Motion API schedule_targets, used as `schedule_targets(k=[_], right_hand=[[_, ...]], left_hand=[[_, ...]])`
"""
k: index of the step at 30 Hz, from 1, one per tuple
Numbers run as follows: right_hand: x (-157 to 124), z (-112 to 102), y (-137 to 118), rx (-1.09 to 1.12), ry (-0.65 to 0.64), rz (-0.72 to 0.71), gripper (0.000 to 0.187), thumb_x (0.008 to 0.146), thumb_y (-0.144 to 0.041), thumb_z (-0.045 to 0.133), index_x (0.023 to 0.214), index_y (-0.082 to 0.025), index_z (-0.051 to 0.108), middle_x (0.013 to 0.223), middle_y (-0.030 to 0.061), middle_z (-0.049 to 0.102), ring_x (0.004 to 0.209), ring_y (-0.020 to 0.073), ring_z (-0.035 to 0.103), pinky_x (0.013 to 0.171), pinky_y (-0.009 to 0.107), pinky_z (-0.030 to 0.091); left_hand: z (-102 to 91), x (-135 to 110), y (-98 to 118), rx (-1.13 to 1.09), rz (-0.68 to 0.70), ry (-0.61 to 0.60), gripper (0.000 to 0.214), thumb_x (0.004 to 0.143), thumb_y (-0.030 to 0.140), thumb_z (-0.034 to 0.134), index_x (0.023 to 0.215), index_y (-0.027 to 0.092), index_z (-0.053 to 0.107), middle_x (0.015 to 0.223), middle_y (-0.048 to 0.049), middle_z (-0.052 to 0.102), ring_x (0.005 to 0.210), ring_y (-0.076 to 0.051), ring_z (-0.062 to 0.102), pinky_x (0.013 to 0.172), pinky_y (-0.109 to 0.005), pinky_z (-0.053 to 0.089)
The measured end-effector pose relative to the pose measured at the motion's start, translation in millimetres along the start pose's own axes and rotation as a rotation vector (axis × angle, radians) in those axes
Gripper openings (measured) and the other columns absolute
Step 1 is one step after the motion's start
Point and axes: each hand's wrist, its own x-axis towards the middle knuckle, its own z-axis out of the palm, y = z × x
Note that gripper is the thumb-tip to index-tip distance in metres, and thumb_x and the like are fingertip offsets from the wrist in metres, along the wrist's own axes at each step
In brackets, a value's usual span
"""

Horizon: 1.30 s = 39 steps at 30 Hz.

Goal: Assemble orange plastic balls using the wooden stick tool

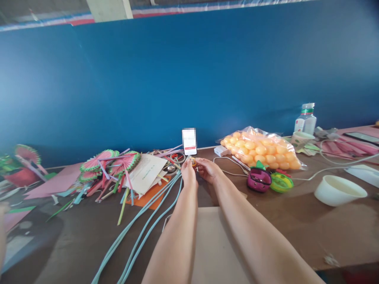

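Both my arms reach forward over a brown table (296, 228). My left hand (188, 170) and my right hand (207, 169) meet near the far edge, fingers pinched together on a small orange-yellow object (193, 161) that is too small to name. A white phone (189, 142) stands upright against the blue wall just behind the hands. Long pale blue strips (142, 227) run from the hands toward the near left.
Left of the hands lie folded paper fans (109, 159), coloured sticks and a white sheet (145, 171). To the right are a bag of orange balls (260, 150), a purple toy (259, 179), a green disc (281, 182), a white bowl (339, 190), a bottle (306, 120) and cables.
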Motion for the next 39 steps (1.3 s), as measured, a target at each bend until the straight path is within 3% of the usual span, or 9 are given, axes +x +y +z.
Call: schedule_targets(k=[12, 29, 39], right_hand=[[0.0, -0.1, 0.9, 0.004, -0.004, -0.019, 0.007, 0.073, -0.016, 0.072, 0.077, -0.014, 0.067, 0.06, -0.002, 0.059, 0.045, 0.0027, 0.039, 0.039, 0.012, 0.028], [0.5, 0.5, 0.2, 0.039, 0.02, 0.007, 0.002, 0.077, -0.013, 0.068, 0.076, -0.013, 0.067, 0.058, -0.0021, 0.058, 0.044, 0.0023, 0.04, 0.039, 0.012, 0.029], [2.6, -1.2, 3.3, -0.01, -0.008, -0.05, 0.002, 0.075, -0.014, 0.07, 0.076, -0.014, 0.069, 0.062, 0.0002, 0.064, 0.051, 0.0066, 0.05, 0.045, 0.016, 0.037]], left_hand=[[-0.7, 1.1, -1.2, 0.011, -0.004, -0.002, 0.014, 0.085, 0.026, 0.056, 0.085, 0.014, 0.064, 0.076, -0.0031, 0.063, 0.064, -0.012, 0.059, 0.062, -0.024, 0.042], [0.1, 1.2, -0.9, -0.003, -0.008, -0.009, 0.017, 0.082, 0.029, 0.059, 0.084, 0.013, 0.064, 0.072, -0.0024, 0.062, 0.061, -0.012, 0.058, 0.063, -0.025, 0.043], [-2.4, 6.2, -7.2, 0.011, 0.042, -0.018, 0.019, 0.081, 0.032, 0.059, 0.08, 0.013, 0.064, 0.069, -0.0018, 0.061, 0.062, -0.013, 0.057, 0.065, -0.027, 0.045]])
